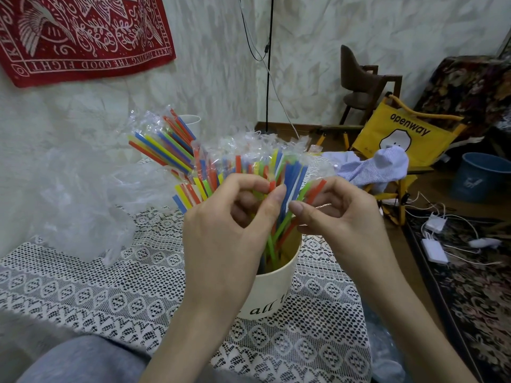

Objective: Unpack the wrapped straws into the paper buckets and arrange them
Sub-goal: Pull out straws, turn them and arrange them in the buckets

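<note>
While many straws remain sealed, the unpacking stands, by judgement, partway done. Item, far left: crumpled clear plastic wrapping [83, 205], heaped on the lace tablecloth [91, 294]. Item, beyond it: wrapped straws [163, 145], fanned toward the wall, with the rim of a second paper bucket [190, 121] showing behind them. Item, centre: paper bucket [272, 297], cream with lettering, upright on the cloth and holding loose straws [276, 236] in mixed colours; many of those further back are in film. Left hand [229, 225]: raised over the bucket, thumb and forefinger pinching the tip of a red straw [272, 186]. Right hand [340, 217]: just beside it, fingers curled, pinching a red and green pair [312, 193]. Remaining, by judgement: sealed straws to strip, bundles to straighten.
</note>
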